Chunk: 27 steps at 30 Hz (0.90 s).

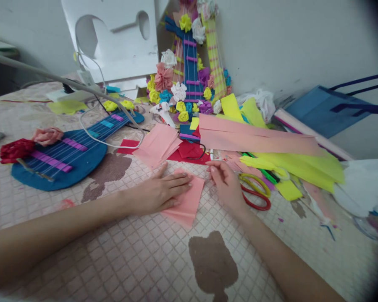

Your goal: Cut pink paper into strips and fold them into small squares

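Observation:
My left hand (166, 191) lies flat, fingers stretched out, on a square of pink crepe paper (193, 197) on the table. My right hand (225, 180) hovers just right of that square with its fingers curled and the thumb near the fingertips; I cannot make out anything between them. Just beyond my left hand is a stack of pink paper squares (159, 144), partly over red paper (189, 152). Beside my right hand rest scissors with red and yellow handles (256, 197).
A blue paper guitar (66, 161) with paper roses lies at left, a white cable (82, 88) arching over it. Behind are a glue gun (164, 112) and decorated guitars (192, 63). Long pink (255, 134) and yellow paper (302, 165) strips spread at right.

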{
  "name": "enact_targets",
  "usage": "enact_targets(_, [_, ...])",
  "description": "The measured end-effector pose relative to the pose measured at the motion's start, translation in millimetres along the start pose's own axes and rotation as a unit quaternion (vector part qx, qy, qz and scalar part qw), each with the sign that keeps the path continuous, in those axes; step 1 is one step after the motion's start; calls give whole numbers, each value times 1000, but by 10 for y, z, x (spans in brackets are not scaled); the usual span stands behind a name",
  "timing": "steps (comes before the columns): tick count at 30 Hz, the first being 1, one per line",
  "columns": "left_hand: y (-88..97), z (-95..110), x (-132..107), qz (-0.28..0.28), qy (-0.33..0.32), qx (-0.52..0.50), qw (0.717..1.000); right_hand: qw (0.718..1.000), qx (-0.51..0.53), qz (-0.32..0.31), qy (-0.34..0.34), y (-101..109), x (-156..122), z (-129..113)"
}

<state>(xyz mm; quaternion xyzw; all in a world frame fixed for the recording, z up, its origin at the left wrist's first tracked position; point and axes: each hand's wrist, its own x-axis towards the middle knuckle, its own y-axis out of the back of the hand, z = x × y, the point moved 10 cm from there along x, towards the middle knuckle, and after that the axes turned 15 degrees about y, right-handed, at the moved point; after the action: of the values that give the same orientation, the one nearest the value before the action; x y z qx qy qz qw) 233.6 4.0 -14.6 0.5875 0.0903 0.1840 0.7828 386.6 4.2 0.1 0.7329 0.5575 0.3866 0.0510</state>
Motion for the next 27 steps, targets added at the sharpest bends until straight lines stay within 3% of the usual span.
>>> enact_targets(2, [-5, 4, 2, 0, -1, 4, 1000, 1000, -7, 15, 5, 91, -66, -78])
enact_targets(4, [-12, 10, 3, -2, -1, 3, 1000, 998, -29, -9, 52, 89, -144, -286])
enact_targets(7, [-9, 10, 1, 2, 2, -8, 1000, 981, -39, -108, 156, -96, -306, -687])
enact_targets(11, [0, -1, -9, 14, 7, -17, 1000, 931, -89, -232, 268, -366, -552, -1053])
enact_targets(16, [0, 2, -21, 16, 1, -12, 1000, 895, -148, -289, 306, -510, -681, -1113])
enact_targets(27, [5, 1, -20, 27, -7, -17, 999, 875, -176, -316, 321, -596, -669, -1155])
